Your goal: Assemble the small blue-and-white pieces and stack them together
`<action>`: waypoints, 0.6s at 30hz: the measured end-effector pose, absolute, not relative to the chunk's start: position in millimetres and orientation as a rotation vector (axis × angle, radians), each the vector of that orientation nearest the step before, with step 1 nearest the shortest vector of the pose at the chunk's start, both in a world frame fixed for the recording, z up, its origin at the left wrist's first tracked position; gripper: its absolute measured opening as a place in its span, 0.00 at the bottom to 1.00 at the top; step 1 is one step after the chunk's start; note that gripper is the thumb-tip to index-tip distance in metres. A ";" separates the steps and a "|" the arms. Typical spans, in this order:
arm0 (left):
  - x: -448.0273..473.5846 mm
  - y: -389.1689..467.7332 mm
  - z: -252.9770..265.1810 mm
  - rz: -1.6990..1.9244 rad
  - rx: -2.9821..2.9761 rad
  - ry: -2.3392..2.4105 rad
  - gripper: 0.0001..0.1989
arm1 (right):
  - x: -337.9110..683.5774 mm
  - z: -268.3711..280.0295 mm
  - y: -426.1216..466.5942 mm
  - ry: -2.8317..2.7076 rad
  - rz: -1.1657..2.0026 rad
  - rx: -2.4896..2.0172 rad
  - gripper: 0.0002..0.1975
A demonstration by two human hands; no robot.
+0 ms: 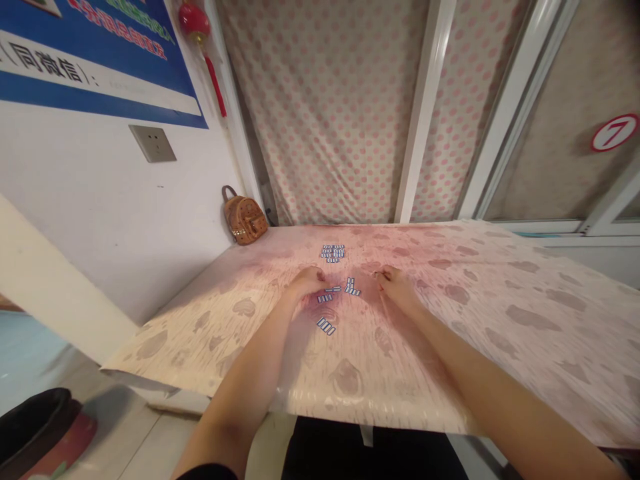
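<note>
My left hand [309,281] rests over the table with its fingers curled together, right beside a short flat row of small white pieces with blue edges [333,289]. Whether it grips any of them is too small to tell. To the right, my right hand [396,285] is closed in a pinch just above the cloth; what its fingertips hold cannot be made out. Between the hands lies an angled group of the same pieces [353,287]. Other short rows lie nearer me, one row [325,299] by my left fingers and a slanted row [326,326]. Farther back sits a larger block of pieces [333,253].
A patterned cloth [345,377] covers the table. At its back left corner a small brown backpack [246,219] leans by the wall. A polka-dot curtain [330,113] hangs behind the far edge. On the floor at lower left stands a dark-lined bin [37,427].
</note>
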State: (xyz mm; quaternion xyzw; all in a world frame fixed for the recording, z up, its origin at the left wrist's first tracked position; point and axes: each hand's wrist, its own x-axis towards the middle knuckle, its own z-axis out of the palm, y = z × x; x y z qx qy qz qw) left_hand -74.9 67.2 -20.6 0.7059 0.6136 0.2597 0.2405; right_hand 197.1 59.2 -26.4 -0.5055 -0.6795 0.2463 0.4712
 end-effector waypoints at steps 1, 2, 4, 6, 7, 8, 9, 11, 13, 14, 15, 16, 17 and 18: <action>-75.0 67.3 -20.7 0.708 1.937 1.682 0.12 | 196.7 -25.8 58.6 -1.664 0.604 -1.234 0.08; -75.0 67.3 -20.7 0.703 1.943 1.685 0.11 | 196.4 -25.3 58.1 -1.663 0.603 -1.232 0.08; -74.5 66.8 -20.1 0.693 1.946 1.695 0.09 | 195.7 -24.6 57.2 -1.662 0.602 -1.230 0.09; -73.6 65.9 -18.9 0.687 1.932 1.703 0.07 | 195.3 -24.8 57.0 -1.661 0.608 -1.221 0.09; -73.1 65.3 -18.1 0.687 1.922 1.705 0.06 | 195.3 -25.2 57.2 -1.661 0.613 -1.214 0.09; -72.6 64.8 -17.2 0.688 1.912 1.707 0.06 | 195.4 -25.9 57.5 -1.660 0.617 -1.209 0.09; -72.2 64.2 -16.2 0.689 1.908 1.712 0.05 | 195.6 -26.7 58.1 -1.660 0.618 -1.207 0.09; -71.8 62.9 -13.9 0.686 1.920 1.722 0.05 | 196.3 -28.4 59.3 -1.658 0.614 -1.215 0.08; -71.8 61.2 -11.5 0.672 1.936 1.713 0.06 | 196.9 -29.8 60.4 -1.659 0.610 -1.226 0.08; -71.8 60.3 -10.4 0.661 1.940 1.698 0.08 | 197.2 -30.3 60.7 -1.660 0.610 -1.231 0.08; -71.6 59.3 -9.5 0.652 1.940 1.678 0.10 | 197.3 -30.7 60.9 -1.664 0.612 -1.233 0.09; -71.3 58.5 -8.8 0.644 1.937 1.661 0.11 | 197.4 -31.1 61.0 -1.668 0.616 -1.233 0.09; -70.8 57.9 -8.4 0.631 1.934 1.650 0.13 | 197.4 -31.4 61.1 -1.670 0.619 -1.228 0.09; -70.1 57.5 -8.3 0.614 1.934 1.645 0.14 | 197.4 -31.8 61.1 -1.673 0.618 -1.219 0.09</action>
